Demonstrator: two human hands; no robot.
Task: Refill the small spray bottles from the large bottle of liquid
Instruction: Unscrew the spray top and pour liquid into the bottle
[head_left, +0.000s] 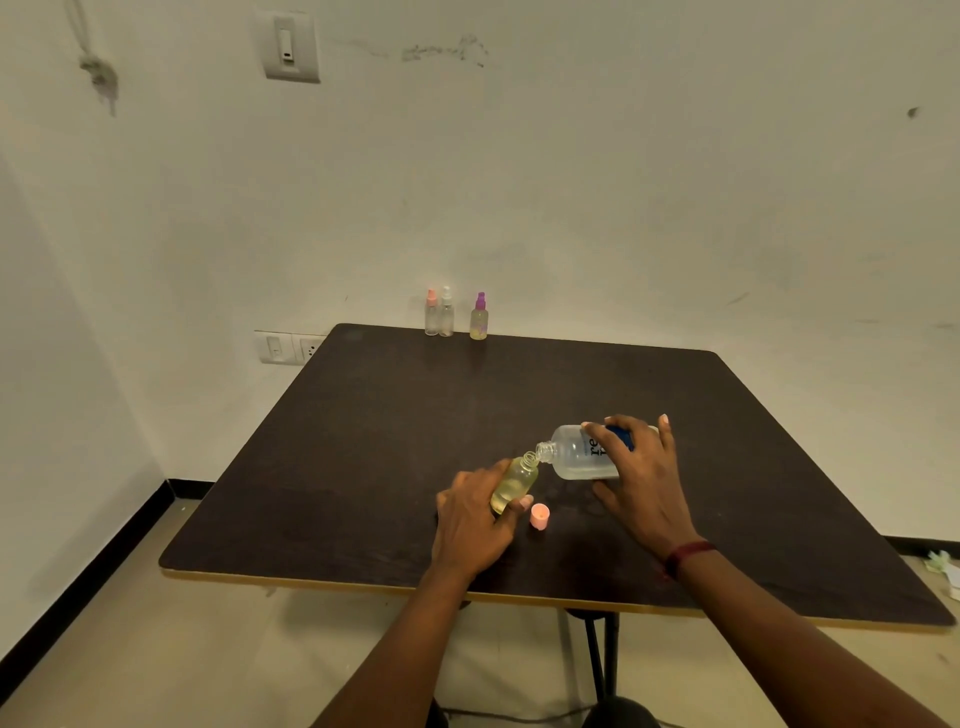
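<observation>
Half-full of yellowish liquid — the small bottle (514, 483), uncapped, tilted.

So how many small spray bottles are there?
4: pink-topped bottle, white-topped bottle and purple-topped bottle at the table's far edge; uncapped bottle in the left hand. None looks hidden.

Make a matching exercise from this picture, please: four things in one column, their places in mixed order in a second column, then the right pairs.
Things:
1. large bottle
2. open small bottle
3. loose pink cap
4. purple-topped spray bottle

Places:
A. at the far edge of the table
B. in the left hand
C. tilted in the right hand
D. on the table between the hands

Pairs: 1-C; 2-B; 3-D; 4-A
</observation>
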